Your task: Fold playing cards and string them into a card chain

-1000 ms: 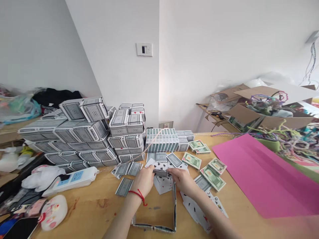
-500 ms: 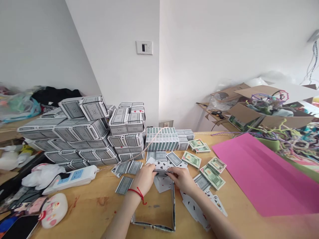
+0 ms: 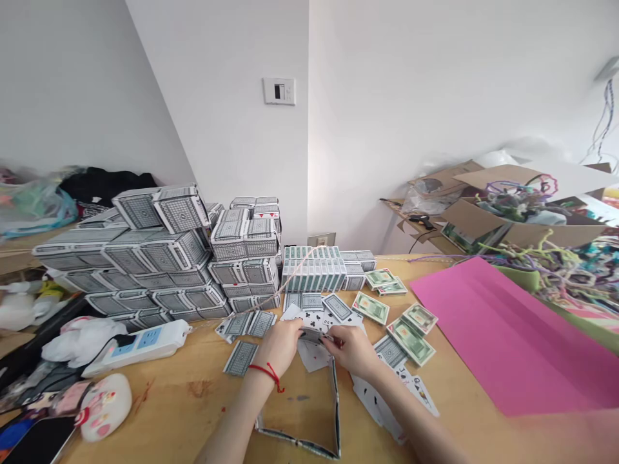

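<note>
My left hand [image 3: 280, 345], with a red string on its wrist, pinches one end of a playing card [image 3: 312, 334] at the middle of the table. The card's other end is between the fingertips of my right hand [image 3: 349, 348]. It looks bent or tilted, its edge turned toward me. Behind it lie loose face-up cards [image 3: 314, 318], and more show beneath. Nearer me stands a frame of folded cards [image 3: 337, 412], partly hidden by my left arm. Face-up cards [image 3: 380, 409] are spread beside my right forearm.
Stacked boxes built of cards [image 3: 164, 251] rise at the left and centre back. Green card packs [image 3: 412, 340] and a pink sheet [image 3: 503, 335] lie to the right. A white power strip [image 3: 149, 348] and a phone [image 3: 41, 443] are at left.
The card between my hands has tipped from nearly flat to edge-on and curved. My right fingers have shifted slightly left along it.
</note>
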Demonstrator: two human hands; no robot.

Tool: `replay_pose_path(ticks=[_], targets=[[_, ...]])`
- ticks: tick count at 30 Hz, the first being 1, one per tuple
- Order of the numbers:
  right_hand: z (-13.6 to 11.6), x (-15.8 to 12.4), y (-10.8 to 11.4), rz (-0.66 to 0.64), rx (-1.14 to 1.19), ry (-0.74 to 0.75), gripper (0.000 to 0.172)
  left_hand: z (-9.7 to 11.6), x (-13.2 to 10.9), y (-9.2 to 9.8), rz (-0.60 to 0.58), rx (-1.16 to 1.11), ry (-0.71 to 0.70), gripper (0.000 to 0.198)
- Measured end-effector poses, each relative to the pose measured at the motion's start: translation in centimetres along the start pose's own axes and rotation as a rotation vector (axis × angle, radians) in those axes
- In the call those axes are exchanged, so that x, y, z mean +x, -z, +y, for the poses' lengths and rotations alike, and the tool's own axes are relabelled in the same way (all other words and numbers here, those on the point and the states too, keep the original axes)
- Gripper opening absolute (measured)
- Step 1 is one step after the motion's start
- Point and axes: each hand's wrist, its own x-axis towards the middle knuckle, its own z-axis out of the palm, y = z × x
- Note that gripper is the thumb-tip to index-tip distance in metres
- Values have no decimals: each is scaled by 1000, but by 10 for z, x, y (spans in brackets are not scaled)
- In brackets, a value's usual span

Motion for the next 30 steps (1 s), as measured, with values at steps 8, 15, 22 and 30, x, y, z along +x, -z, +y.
replay_pose_path(ticks=[8, 15, 22, 30], targets=[[23, 4, 3, -279, 779, -200, 28, -5, -1, 8, 2, -17, 15, 19], [16, 6, -11, -106, 636, -111, 36, 1, -2, 3, -5, -50, -77, 21], [7, 6, -14, 13, 350, 21, 26, 5, -3, 1, -18, -12, -90, 23], [4, 4, -20, 180, 144, 1, 26, 9, -4, 0, -6, -5, -122, 24]])
